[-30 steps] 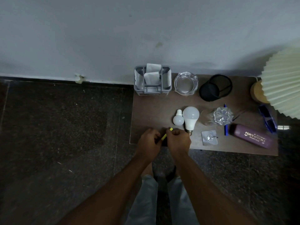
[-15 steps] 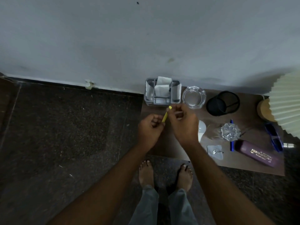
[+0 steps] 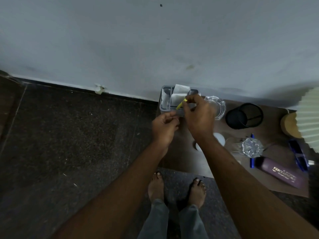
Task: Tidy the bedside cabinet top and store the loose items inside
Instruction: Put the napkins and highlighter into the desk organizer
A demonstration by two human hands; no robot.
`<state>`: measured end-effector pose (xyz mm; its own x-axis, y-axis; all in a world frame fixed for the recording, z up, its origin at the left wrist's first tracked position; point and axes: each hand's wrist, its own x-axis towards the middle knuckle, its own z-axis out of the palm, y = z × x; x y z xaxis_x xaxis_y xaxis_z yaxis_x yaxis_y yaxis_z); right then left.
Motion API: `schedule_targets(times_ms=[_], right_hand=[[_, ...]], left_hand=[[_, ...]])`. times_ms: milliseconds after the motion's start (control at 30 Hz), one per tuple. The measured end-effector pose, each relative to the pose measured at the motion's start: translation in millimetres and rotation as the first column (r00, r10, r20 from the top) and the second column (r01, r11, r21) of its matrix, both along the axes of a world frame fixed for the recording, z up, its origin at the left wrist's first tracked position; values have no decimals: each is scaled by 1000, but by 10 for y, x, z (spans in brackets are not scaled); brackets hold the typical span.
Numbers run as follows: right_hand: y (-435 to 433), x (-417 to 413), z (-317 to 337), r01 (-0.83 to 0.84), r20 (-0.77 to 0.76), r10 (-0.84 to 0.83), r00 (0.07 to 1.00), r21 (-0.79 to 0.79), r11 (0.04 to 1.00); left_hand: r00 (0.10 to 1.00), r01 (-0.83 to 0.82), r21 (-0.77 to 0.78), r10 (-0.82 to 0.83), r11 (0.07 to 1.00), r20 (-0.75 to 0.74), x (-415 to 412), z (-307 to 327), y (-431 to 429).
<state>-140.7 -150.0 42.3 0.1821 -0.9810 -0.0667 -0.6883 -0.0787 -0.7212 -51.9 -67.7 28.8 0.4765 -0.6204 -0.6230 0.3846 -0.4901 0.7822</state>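
Note:
My right hand (image 3: 198,116) pinches a thin yellow pen (image 3: 181,104) by its upper end, holding it tilted over the grey organizer tray (image 3: 163,107) at the back left corner of the brown cabinet top (image 3: 186,159). White folded papers (image 3: 179,94) stand in the tray. My left hand (image 3: 164,125) hovers just left of the pen's lower end with fingers loosely curled; whether it touches the pen I cannot tell. Two white bulbs (image 3: 220,138) lie partly hidden under my right forearm.
On the cabinet top are a glass ashtray (image 3: 218,105), a black mesh cup (image 3: 244,115), a crystal glass piece (image 3: 252,147), a blue pen (image 3: 252,161), a purple spectacle case (image 3: 279,171) and blue glasses (image 3: 298,155). A pleated lamp (image 3: 309,116) stands at right. Dark floor lies left.
Both hands rose from the cabinet's front edge to the back left corner, carrying the yellow pen up over the grey tray. The camera tilted down, so my feet show.

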Motion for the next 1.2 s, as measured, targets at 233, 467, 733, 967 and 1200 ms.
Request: schedule_targets(times_ms=[233, 467, 733, 967, 1200], right_hand=[[24, 63, -55, -70, -188, 65, 980, -19, 997], [21, 123, -53, -161, -335, 152, 930, 2, 987], [23, 120, 11, -214, -296, 205, 933, 1, 977], [122, -87, 79, -120, -144, 107, 984, -85, 989], [342, -341, 58, -80, -93, 74, 993, -68, 994]], left_hand=[[1000, 7, 54, -5, 999, -28, -32, -78, 28], [999, 42, 94, -42, 995, -6, -40, -187, 43], [998, 60, 87, -61, 994, 10, -51, -189, 30], [996, 81, 121, -85, 989, 29, -137, -108, 55], [994, 112, 148, -111, 983, -15, -324, -42, 91]])
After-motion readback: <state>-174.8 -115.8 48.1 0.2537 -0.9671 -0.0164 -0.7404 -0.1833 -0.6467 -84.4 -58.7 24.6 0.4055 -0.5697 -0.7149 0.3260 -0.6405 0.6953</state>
